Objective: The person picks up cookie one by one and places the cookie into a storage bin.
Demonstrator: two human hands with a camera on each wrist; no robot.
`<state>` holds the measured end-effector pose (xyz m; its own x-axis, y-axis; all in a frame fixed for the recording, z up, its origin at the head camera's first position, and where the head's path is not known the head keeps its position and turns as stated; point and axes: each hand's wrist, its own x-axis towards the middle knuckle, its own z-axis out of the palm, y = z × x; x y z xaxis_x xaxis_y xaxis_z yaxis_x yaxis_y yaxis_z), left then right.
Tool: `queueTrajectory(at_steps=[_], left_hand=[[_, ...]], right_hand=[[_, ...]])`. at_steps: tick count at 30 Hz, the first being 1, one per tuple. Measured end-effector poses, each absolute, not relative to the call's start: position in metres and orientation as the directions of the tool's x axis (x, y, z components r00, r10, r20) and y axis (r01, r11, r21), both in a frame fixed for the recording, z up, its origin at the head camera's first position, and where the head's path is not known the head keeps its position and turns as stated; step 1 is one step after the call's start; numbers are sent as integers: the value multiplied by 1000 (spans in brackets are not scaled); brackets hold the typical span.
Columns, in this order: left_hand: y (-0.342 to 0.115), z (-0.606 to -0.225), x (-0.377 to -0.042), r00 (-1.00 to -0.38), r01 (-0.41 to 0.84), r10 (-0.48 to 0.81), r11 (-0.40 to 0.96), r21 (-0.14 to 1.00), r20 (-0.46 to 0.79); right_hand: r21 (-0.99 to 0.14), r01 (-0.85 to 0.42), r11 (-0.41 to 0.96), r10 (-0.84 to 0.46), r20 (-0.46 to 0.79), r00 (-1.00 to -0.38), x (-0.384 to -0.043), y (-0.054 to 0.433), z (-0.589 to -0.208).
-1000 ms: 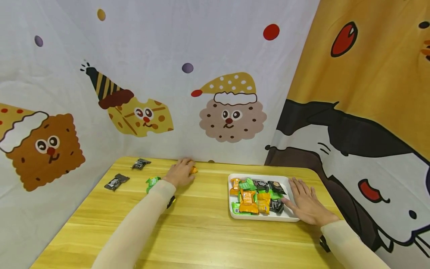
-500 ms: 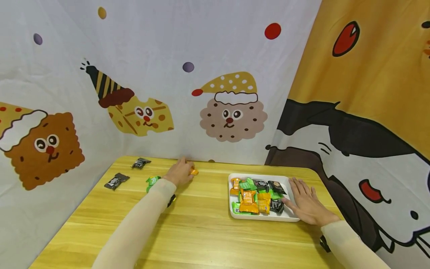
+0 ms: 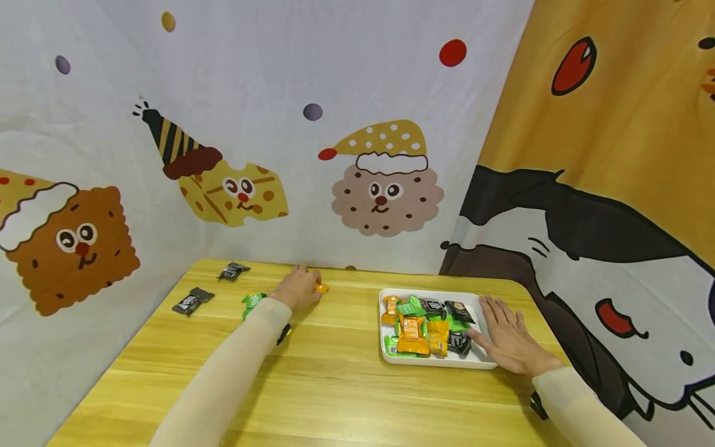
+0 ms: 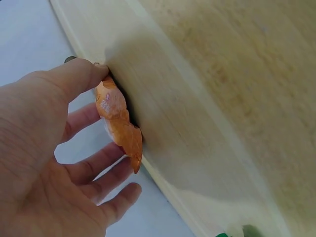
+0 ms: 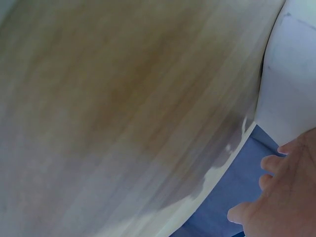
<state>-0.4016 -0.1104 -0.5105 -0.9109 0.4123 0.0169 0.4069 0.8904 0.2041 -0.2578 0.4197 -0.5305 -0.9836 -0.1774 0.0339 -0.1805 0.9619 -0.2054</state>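
Note:
Near the table's back edge, my left hand [image 3: 296, 289] pinches an orange-wrapped candy [image 4: 118, 117]. The left wrist view shows the thumb at one end of the wrapper and fingers behind it, the candy low at the table. At the right, a shallow white tray [image 3: 436, 362] holds several orange, green and black wrapped candies. My right hand [image 3: 512, 336] lies with fingers stretched along the tray's right rim, the thumb reaching over its edge. Only part of that hand [image 5: 291, 190] shows in the right wrist view, beside the white tray wall [image 5: 291, 74].
Two black-wrapped candies [image 3: 193, 302] [image 3: 233, 271] lie at the table's [image 3: 313, 385] back left. A green-wrapped candy [image 3: 253, 302] sits beside the left wrist, partly covered by the sleeve. A cartoon-printed cloth [image 3: 268, 74] rises behind the table.
The left hand has drawn slightly back and its fingers have gathered around the orange-wrapped candy. The right hand and the tray have stayed in place.

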Motion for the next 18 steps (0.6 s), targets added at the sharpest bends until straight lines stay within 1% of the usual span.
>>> queueTrajectory(at_steps=[8, 18], left_hand=[[-112, -510, -400, -905, 416, 426, 876, 243, 13], [-112, -513, -401, -888, 457, 456, 854, 248, 63]], right_hand=[[-200, -178, 964, -175, 34, -984, -258, 419, -532], [-217, -180, 959, -178, 30, -984, -257, 419, -531]])
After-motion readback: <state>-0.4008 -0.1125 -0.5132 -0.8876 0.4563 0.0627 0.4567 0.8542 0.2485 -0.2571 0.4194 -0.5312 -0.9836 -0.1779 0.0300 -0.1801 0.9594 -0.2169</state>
